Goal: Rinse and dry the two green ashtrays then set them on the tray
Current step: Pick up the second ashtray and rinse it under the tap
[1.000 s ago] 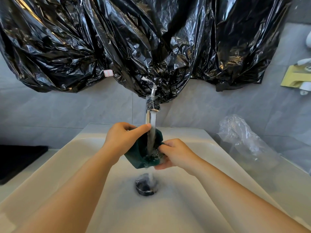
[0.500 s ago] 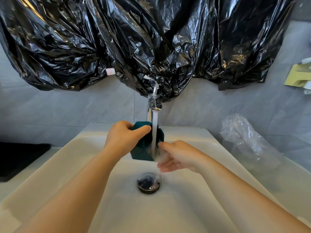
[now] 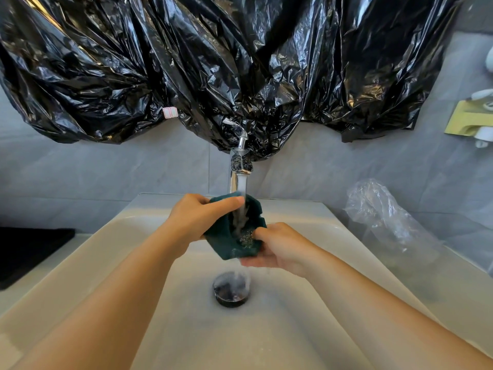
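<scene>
Rinse step, one ashtray in view. It is held tilted over the sink with its bowl facing the tap. Water runs into the bowl and off the lower edge toward the drain.

Left hand grips the upper rim, thumb across the top. Right hand pinches the lower edge, fingers beneath and thumb inside. Whether the thumb is rubbing or only steadying is hard to tell, since spray blurs it.

To do it well:
- Turn the piece so water reaches every notch.
- Thumb the bowl clean.
- Hold it firmly, as it is probably slippery when wet.
- Tip it empty before drying.

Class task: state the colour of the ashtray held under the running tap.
The ashtray is dark green, almost teal; the head view shows it best.
</scene>
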